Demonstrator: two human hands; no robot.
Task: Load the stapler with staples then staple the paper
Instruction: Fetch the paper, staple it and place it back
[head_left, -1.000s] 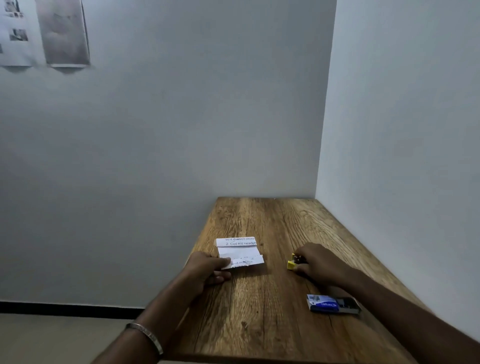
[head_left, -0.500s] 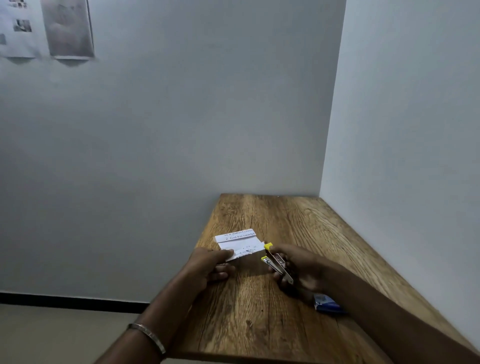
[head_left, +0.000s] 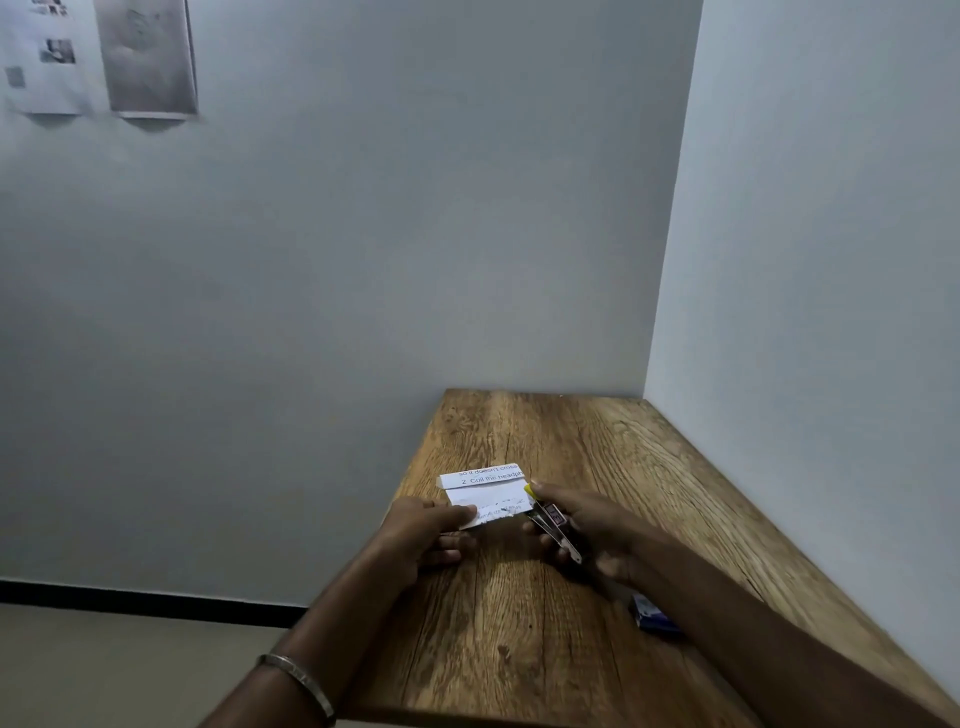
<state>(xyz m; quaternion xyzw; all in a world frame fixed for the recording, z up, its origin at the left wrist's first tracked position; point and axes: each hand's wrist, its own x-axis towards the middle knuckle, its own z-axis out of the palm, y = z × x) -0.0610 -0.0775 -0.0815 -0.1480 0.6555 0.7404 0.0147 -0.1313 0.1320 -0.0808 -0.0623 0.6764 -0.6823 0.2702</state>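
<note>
The right hand (head_left: 597, 525) grips the stapler (head_left: 551, 519), its long axis aimed at the paper's (head_left: 485, 491) right edge, nose touching. The left hand (head_left: 421, 530) pinches the paper's near-left corner near the table's (head_left: 649, 493) left edge.

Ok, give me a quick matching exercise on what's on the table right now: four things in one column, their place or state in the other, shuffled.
Things:
1. folded paper
2. stapler
3. blue staple box
4. metal bangle

Place or state:
A. partly hidden behind the right forearm
B. held in the right hand, yellow tip at the paper's right edge
C. worn on the left wrist
D. pinched at its near left corner by the left hand

Pairs: 1-D, 2-B, 3-A, 4-C
</note>
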